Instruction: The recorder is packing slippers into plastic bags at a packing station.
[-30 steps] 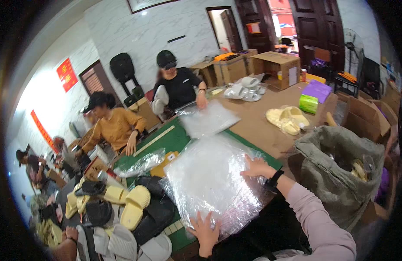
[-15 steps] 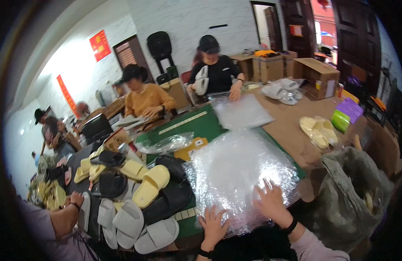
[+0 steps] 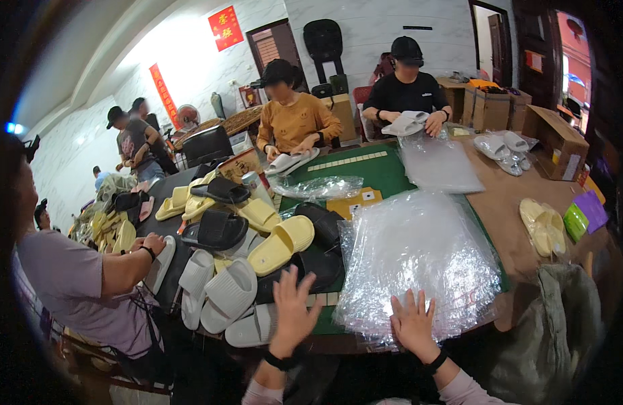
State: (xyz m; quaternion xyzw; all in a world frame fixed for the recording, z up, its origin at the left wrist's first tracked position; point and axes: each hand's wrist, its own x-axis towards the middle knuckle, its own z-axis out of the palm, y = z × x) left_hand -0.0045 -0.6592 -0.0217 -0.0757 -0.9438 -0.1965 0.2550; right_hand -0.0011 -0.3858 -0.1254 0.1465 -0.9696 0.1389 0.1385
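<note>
Right hand (image 3: 414, 324) wide on clear plastic bags (image 3: 419, 260), left hand (image 3: 294, 316) wide near a grey slipper (image 3: 249, 329).

Left hand (image 3: 294, 317) bare, with black wristband (image 3: 282, 361). Right hand (image 3: 414, 325) bare too, with another black wristband (image 3: 436, 362). Light pink sleeves (image 3: 469, 387), both sides.

Left forearm, in a pale pink fabric sleeve (image 3: 260, 395): enters at 6 o'clock, inclined toward 1 o'clock. Left wrist, black-banded (image 3: 282, 359): approximately in line with the forearm. Bare left hand (image 3: 292, 320): back visible, fingers (image 3: 291, 278) extended and spread toward 12 o'clock, thumb toward 1 o'clock.

Right forearm, in a pale pink fabric sleeve (image 3: 460, 386): enters at 5 o'clock, inclined toward 11 o'clock. Right wrist, black-banded (image 3: 436, 362). Bare right hand (image 3: 414, 325): back visible, digits extended and fanned toward 12 o'clock, thumb toward 11 o'clock.
</note>
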